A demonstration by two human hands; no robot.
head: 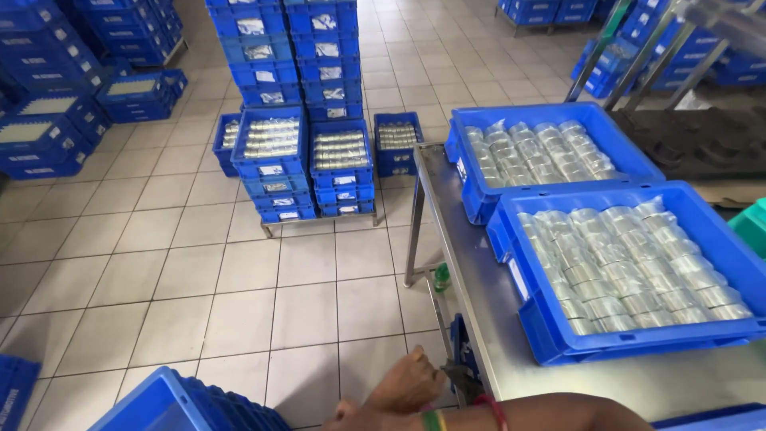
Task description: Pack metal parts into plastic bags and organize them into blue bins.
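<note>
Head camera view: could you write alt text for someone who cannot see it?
A hand reaches down beside the edge of a steel table that carries two blue crates filled with shiny wrapped metal cylinders. Beyond it, on a pale tiled floor, stand stacks of blue crates.

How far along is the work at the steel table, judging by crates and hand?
Done: two blue crates on the table sit full of wrapped metal rings. In hand: the right hand reaches a fitting at the table's edge, grip unclear. Left: the blue crate at lower left looks unfilled.
</note>
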